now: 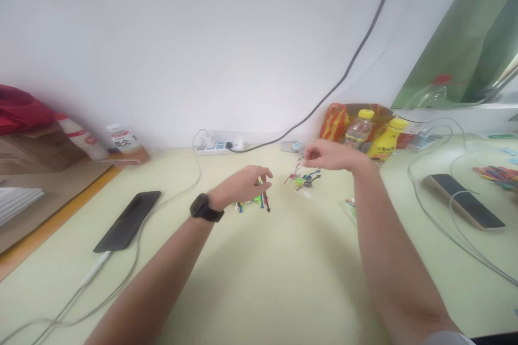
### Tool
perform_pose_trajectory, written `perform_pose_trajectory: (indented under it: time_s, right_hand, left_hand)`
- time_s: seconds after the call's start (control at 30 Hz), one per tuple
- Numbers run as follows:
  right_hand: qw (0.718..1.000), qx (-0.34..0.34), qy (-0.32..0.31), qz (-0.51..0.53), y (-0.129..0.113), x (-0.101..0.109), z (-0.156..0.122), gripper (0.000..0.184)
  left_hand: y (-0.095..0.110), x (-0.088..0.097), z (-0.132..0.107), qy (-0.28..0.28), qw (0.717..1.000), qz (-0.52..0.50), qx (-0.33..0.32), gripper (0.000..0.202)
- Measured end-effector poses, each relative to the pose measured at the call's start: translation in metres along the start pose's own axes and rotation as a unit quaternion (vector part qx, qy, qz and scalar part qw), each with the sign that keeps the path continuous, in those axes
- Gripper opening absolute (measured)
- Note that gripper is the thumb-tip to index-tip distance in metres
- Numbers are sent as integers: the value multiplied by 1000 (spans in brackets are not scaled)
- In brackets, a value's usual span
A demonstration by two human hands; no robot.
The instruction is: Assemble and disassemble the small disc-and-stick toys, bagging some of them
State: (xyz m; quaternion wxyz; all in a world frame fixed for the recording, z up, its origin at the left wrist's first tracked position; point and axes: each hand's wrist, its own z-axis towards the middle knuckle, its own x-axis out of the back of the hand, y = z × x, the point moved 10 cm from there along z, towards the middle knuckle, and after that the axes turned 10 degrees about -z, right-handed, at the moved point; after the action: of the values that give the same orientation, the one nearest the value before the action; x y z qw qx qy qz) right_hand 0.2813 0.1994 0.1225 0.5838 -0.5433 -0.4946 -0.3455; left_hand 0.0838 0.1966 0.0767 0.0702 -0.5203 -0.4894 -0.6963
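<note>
My left hand [244, 186], with a black watch at the wrist, hovers over a small pile of coloured plastic pieces [259, 202]. Its thumb and forefinger are apart, and nothing shows between them. Green, blue and dark red pieces stick out below the fingers, some with arrow-shaped tips. Farther right, my right hand [329, 155] is closed in a pinch; what its fingertips hold is too small and blurred to name. Just below and left of it lies a second group of small pieces [307, 179], in blue, yellow, grey and green, beside a thin red-and-white piece [290, 177].
A power strip [220, 146] sits against the wall. Bottles stand at the back, including a yellow bottle [386, 140]. At left lies a phone [127, 221] on a cable; at right are a dark slanted device [465, 202], loose cables and a colourful heap [499, 175].
</note>
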Motion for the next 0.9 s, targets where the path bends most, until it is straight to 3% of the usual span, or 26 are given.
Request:
perform_pose_trajectory:
  time_s: [0.2, 0.33, 0.43, 0.6, 0.67, 0.8, 0.83, 0.9]
  right_hand:
    - [999, 3, 45, 16, -9, 18, -11, 15]
    - [993, -9, 107, 50, -17, 31, -16, 19]
    - [989, -31, 129, 64, -11, 39, -23, 23]
    - [963, -78, 207, 153, 34, 57, -31, 2]
    - [930, -111, 265, 230, 65, 58, -27, 17]
    - [858, -191, 343, 331, 121, 30, -9, 17]
    - [850, -201, 341, 346, 128, 19, -2, 20]
    - [865, -183, 282, 372, 130, -5, 18, 34]
  left_hand:
    - [4, -1, 1, 12, 1000, 7, -23, 41]
    - [6, -1, 1, 23, 999, -6, -28, 43]
    - [6, -3, 1, 27, 999, -8, -28, 45]
    - [8, -16, 3, 17, 998, 0, -53, 43]
    - [9, -23, 3, 13, 998, 5, -61, 42]
    - [16, -40, 4, 12, 996, 24, -85, 40]
    - [17, -44, 4, 12, 996, 32, -88, 40]
    - [19, -53, 5, 10, 994, 53, -92, 39]
